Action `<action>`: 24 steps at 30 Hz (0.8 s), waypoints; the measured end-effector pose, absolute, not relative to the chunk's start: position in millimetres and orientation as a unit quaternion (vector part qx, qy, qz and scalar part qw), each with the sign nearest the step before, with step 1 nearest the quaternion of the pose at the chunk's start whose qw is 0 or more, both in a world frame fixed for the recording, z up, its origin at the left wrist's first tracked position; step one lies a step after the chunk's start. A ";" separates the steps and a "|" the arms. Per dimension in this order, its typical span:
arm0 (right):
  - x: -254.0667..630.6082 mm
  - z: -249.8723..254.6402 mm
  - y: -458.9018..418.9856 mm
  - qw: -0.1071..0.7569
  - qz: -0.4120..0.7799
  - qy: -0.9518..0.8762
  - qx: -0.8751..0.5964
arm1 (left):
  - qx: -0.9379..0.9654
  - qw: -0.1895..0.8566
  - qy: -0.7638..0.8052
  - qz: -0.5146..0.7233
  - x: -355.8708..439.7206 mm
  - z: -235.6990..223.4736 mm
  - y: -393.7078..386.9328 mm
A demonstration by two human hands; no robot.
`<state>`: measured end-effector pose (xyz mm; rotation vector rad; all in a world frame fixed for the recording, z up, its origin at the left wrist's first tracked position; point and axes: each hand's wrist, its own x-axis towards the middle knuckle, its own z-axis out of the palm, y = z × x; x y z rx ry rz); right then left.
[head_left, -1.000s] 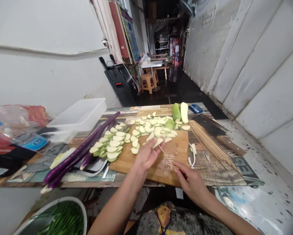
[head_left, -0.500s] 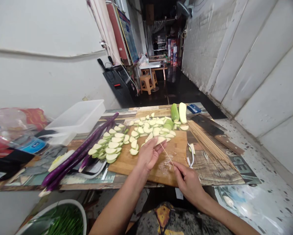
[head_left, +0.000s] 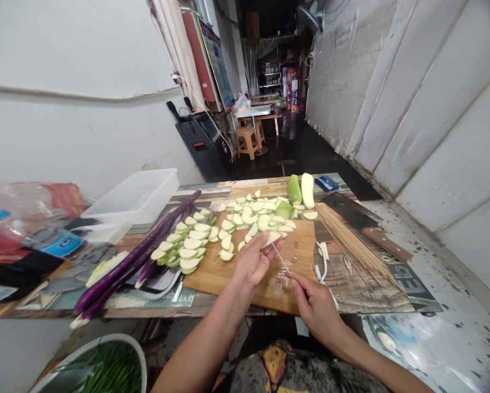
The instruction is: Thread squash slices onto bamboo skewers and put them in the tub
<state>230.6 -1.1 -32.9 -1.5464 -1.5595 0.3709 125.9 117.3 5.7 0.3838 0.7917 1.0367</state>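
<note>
My left hand (head_left: 251, 261) pinches a pale green vegetable slice (head_left: 272, 238) over the wooden cutting board (head_left: 294, 256). My right hand (head_left: 315, 304) grips the lower end of a thin bamboo skewer (head_left: 281, 259), whose tip touches the slice. Several more slices lie in a pile (head_left: 253, 214) at the far side of the board and in a second pile (head_left: 185, 243) at its left edge.
Two squash halves (head_left: 301, 189) stand behind the board. A bundle of skewers (head_left: 349, 240) and a cleaver (head_left: 362, 224) lie to the right. Long purple eggplants (head_left: 141, 251) and a white tub (head_left: 132, 195) are on the left. A bowl of greens (head_left: 106, 368) sits below.
The skewer tip has stayed at the slice while both hands moved slightly closer together; the view shifted a little.
</note>
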 end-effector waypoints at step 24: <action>229.9 -29.9 -2.2 0.461 0.163 -0.622 -0.612 | 0.197 0.791 0.356 0.457 126.7 11.7 105.9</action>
